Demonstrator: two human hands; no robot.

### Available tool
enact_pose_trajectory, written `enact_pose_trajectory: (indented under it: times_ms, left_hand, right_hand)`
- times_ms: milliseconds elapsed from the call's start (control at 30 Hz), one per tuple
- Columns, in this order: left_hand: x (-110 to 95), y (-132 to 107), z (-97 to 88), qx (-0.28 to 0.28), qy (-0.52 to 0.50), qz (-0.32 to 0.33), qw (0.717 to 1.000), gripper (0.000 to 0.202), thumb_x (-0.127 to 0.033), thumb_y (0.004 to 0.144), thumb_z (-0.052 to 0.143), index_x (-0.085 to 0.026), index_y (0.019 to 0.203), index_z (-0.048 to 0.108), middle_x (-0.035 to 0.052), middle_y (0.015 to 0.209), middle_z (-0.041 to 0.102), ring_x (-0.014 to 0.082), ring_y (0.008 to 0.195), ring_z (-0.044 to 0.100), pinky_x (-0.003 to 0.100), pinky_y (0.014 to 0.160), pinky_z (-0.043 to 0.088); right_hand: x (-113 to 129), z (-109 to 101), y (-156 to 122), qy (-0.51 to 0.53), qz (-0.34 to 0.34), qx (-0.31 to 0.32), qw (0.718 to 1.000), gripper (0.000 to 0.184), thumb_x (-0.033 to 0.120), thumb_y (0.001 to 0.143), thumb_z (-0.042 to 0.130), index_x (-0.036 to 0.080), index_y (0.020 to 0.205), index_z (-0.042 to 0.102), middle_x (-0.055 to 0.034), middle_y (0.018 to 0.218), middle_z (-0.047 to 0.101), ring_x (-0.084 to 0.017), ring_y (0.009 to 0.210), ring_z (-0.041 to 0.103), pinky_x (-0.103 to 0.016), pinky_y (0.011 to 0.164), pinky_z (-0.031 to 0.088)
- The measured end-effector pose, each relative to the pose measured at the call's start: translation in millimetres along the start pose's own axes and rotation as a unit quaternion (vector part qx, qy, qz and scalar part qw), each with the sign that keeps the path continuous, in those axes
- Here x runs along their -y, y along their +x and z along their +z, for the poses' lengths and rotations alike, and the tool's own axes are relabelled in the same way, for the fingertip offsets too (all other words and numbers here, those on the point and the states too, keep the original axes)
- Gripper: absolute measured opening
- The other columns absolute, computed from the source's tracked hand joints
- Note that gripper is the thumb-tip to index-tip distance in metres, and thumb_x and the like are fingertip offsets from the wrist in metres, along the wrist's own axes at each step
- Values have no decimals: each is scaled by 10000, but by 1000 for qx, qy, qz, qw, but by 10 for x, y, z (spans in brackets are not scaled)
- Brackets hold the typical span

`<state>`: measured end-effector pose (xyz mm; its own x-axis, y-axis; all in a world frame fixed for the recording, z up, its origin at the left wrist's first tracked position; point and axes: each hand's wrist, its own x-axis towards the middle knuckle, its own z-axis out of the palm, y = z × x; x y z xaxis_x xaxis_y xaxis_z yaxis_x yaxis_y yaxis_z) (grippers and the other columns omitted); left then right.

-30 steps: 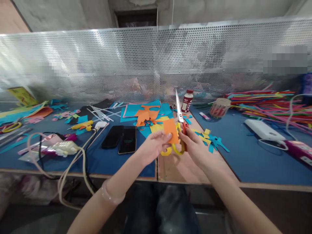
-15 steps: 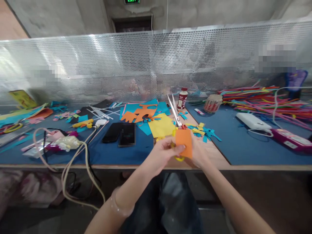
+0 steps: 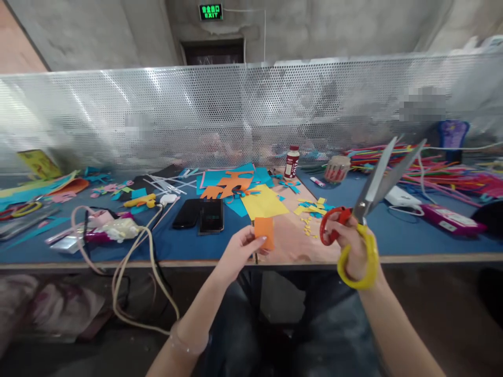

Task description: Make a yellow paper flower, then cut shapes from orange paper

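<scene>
My left hand (image 3: 240, 251) pinches a small orange piece of paper (image 3: 264, 233) between thumb and fingers, near the table's front edge. Off to the right, my right hand (image 3: 356, 248) is closed on a pair of scissors (image 3: 369, 204) with one red and one yellow handle loop. Its blades point up and stand apart, with no paper between them. A yellow sheet of paper (image 3: 264, 201) lies just beyond my left hand. Behind it, a cut orange sheet (image 3: 231, 184) rests on blue paper (image 3: 236, 207). Small yellow and blue scraps (image 3: 314, 207) lie between my hands.
Two dark phones (image 3: 211, 215) lie left of the yellow sheet. A yellow glue gun (image 3: 140, 201) and looping cables (image 3: 118, 283) are further left. A bottle (image 3: 291, 163), a plastic jar (image 3: 337, 169), pipe cleaners (image 3: 456, 170) and a white power bank (image 3: 403, 198) stand or lie right. A perforated metal screen (image 3: 220, 115) runs behind.
My right hand has moved right, away from the orange paper, carrying the scissors, whose blades are now wider apart. My left hand has shifted left with the paper. The view has tilted up slightly.
</scene>
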<state>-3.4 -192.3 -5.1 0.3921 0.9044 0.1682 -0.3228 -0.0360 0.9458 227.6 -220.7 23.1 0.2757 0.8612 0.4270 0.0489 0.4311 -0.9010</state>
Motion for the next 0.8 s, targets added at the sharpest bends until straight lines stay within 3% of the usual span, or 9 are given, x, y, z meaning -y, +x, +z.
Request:
enact_pose_trajectory:
  times_ms: [200, 333, 433, 533, 667, 800]
  left_hand:
    - [-80, 30, -119, -28, 40, 3, 999, 292, -381, 793, 671, -144, 943, 589, 68, 830, 716, 176, 712, 698, 317, 718, 560]
    - [-158, 64, -106, -59, 39, 31, 997, 367, -390, 766, 690, -139, 1027, 630, 91, 915, 728, 190, 748, 699, 321, 729, 560]
    - [-192, 92, -73, -77, 27, 70, 994, 370, -366, 754, 697, -144, 1046, 648, 90, 967, 721, 172, 774, 685, 285, 706, 547]
    - [-237, 142, -40, -74, 38, 76, 994, 337, -351, 758, 688, -137, 1015, 652, 83, 875, 726, 142, 675, 665, 226, 570, 496]
    - [-320, 291, 12, -87, 67, 90, 990, 337, -419, 824, 602, -138, 1007, 620, 94, 874, 721, 150, 666, 662, 200, 479, 415]
    - [-360, 477, 142, -118, 108, 160, 974, 307, -446, 862, 544, -150, 911, 607, 64, 771, 707, 126, 666, 629, 194, 497, 369]
  right_hand:
    - [270, -176, -6, -6, 34, 39, 999, 182, 374, 827, 616, 200, 816, 565, -2, 695, 502, -137, 565, 472, -274, 535, 400]
    - [563, -351, -26, -16, 123, 98, 987, 230, 429, 800, 611, 203, 766, 577, -13, 656, 491, -147, 522, 471, -279, 457, 409]
    - [828, -477, -171, 37, 211, 140, 967, 256, 440, 819, 512, 219, 717, 593, -38, 643, 484, -164, 521, 483, -316, 460, 437]
    - [979, -561, -316, 82, 259, 178, 946, 311, 475, 784, 460, 228, 686, 621, -73, 644, 495, -196, 530, 503, -374, 477, 469]
    - [821, -484, -307, 60, 192, 149, 968, 222, 429, 756, 557, 227, 717, 637, -68, 673, 552, -187, 529, 516, -345, 458, 460]
    - [450, -174, -208, -45, 112, 140, 983, 187, 376, 715, 633, 204, 664, 579, -1, 556, 524, -133, 454, 470, -266, 429, 406]
